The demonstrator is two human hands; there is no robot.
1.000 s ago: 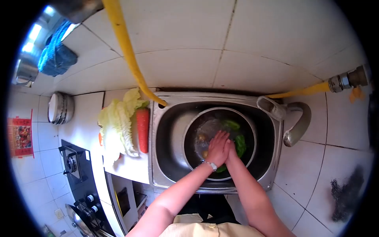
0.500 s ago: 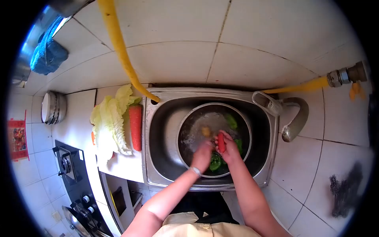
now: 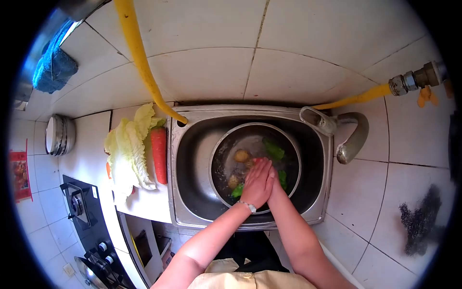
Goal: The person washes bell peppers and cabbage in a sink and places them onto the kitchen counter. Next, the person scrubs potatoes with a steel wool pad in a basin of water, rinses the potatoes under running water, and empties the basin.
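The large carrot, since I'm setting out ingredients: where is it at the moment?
In the head view, the large carrot lies on the white counter left of the sink, just right of the napa cabbage leaves.

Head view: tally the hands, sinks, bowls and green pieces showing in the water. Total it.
Hands: 2, left hand and right hand
Sink: 1
Bowl: 1
Green pieces showing: 3
Total: 7

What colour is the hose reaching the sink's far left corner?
The hose is yellow; it shows best in the head view.
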